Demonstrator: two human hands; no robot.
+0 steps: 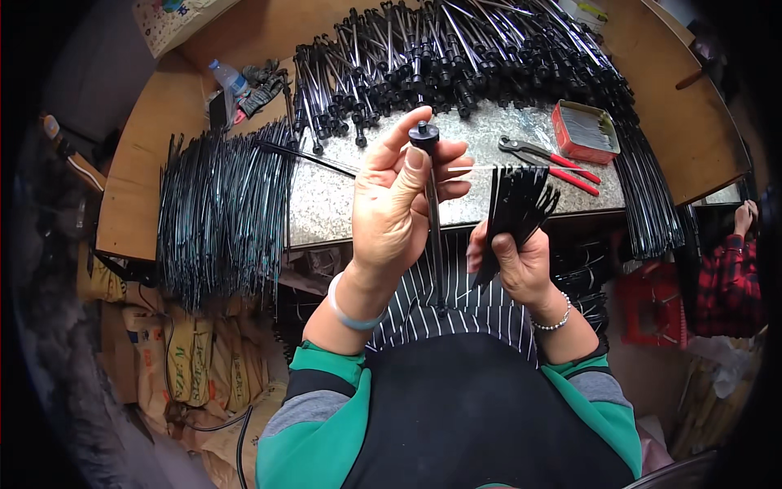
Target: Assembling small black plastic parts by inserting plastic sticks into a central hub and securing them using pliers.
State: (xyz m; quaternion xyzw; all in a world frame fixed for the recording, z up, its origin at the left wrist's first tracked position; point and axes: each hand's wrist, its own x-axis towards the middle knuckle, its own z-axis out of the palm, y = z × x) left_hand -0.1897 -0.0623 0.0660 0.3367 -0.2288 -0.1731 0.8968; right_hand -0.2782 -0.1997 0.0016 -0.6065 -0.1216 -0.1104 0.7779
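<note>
Two hands hold black parts above the stone surface [326, 204].
Left of the red pliers [562, 163], the left hand [395, 204] pinches a black rod [432, 220]; below them, the right hand [517, 265] grips thin black strips [517, 200], their lower ends hidden.

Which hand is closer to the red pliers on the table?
The right hand. It holds a fan of black strips just below the red pliers, while the left hand grips a black rod further to their left.

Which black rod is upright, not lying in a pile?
The black rod with a round cap, gripped vertically in the left hand. All others lie flat in piles on the table.
</note>
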